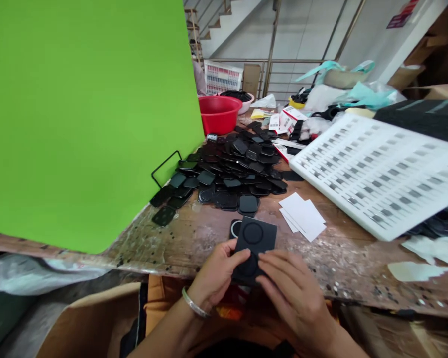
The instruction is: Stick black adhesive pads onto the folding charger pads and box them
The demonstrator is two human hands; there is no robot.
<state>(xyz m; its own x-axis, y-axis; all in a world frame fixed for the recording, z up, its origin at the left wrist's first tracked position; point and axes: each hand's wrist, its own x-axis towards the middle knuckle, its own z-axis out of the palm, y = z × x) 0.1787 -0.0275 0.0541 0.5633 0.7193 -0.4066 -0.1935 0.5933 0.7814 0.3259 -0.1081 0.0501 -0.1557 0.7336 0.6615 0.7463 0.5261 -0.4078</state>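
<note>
A flat black panel with two round ring marks [259, 229] is held tilted over the table's front edge. My left hand [220, 271], with a bracelet at its wrist, grips its left side, thumb lying on the upper face. At the lower right edge, the fingers and thumb of my right hand [294, 283] close on the same panel. Just behind it lies a small black pad with a white ring [236, 228], partly covered. Farther back spreads a heap of black rounded-square pads [242, 159]. White cards [304, 216] lie to the right.
A large green board [89, 114] stands on the left. Behind the heap is a red basin [220, 115]. A white slotted foam tray [381, 169] rests tilted on the right, with plastic bags [321, 97] and packaging behind. Scraps dot the wooden table [343, 258].
</note>
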